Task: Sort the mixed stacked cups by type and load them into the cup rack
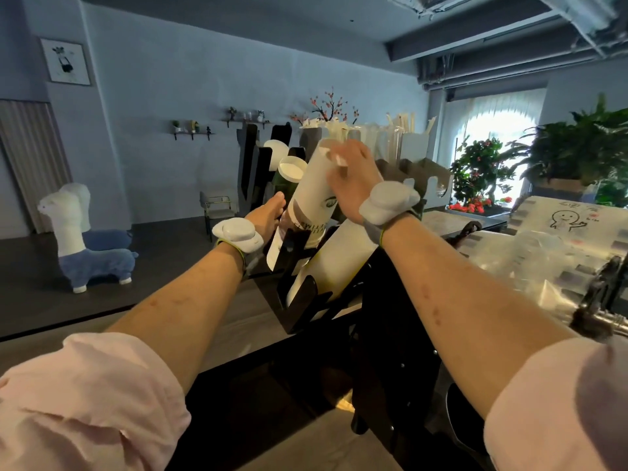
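A tilted stack of white paper cups (pixel 311 198) with brown printed bands leans in the black cup rack (pixel 299 294) at the middle of the counter. My right hand (pixel 350 178) grips the upper end of this stack. My left hand (pixel 266 215) holds the stack's lower left side near the rack slot. A second white cup stack (pixel 336 263) lies in the slot to the right and below. Behind, a dark green cup stack with a white rim (pixel 289 171) and another white-topped stack (pixel 276 149) stand in further slots.
Straws and holders (pixel 390 134) stand behind the rack. A roll of printed plastic film (pixel 557 239) and a sealing machine lie to the right. Potted plants (pixel 482 171) sit by the window. Alpaca toys (pixel 85 246) stand on the floor at left.
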Demonstrator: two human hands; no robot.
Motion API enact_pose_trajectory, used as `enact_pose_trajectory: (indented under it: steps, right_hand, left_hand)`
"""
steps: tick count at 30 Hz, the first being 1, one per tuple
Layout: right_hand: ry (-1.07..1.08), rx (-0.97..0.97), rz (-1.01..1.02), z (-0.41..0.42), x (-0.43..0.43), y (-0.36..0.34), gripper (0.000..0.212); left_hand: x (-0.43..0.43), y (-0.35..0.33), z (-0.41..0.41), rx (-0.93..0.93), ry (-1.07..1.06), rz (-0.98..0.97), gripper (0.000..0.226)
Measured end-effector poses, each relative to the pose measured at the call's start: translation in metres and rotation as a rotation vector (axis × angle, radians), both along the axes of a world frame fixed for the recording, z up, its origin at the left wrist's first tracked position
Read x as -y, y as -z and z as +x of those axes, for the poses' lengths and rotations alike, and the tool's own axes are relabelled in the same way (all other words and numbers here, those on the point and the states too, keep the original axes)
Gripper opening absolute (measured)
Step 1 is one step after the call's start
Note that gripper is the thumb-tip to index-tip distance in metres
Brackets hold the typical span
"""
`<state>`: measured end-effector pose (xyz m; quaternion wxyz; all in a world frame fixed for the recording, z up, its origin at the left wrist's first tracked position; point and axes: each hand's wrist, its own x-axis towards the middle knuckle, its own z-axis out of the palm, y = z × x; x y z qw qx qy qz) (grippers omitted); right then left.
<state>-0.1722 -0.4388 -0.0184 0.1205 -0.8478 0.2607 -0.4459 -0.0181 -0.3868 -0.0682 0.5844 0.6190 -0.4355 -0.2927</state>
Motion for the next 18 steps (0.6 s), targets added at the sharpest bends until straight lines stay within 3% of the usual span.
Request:
enact_pose_trajectory:
  steps: [5, 9, 14, 16, 18]
  right_hand:
    - [0.242, -0.106, -0.062, -0.004, 0.003, 0.003, 0.039]
    - [0.362, -0.333, -0.023, -0.015, 0.000, 0.003, 0.055]
    - [0.322, -0.226, 0.004, -0.021, -0.027, 0.021, 0.066]
    - [0.321, -0.127, -0.125, -0.023, -0.043, 0.026, 0.062]
    - [0.168, 0.040, -0.142, -0.030, -0.069, 0.032, 0.052]
  left_hand:
    - [-0.009, 0.009, 0.001, 0.048, 0.017, 0.051, 0.054]
    - [-0.011, 0.020, -0.005, 0.094, 0.025, 0.101, 0.055]
    - [-0.030, 0.024, -0.009, 0.107, -0.042, 0.097, 0.056]
    - [-0.047, 0.021, -0.016, 0.103, -0.072, 0.070, 0.053]
    - [-0.076, 0.020, -0.028, 0.053, -0.137, 0.013, 0.050]
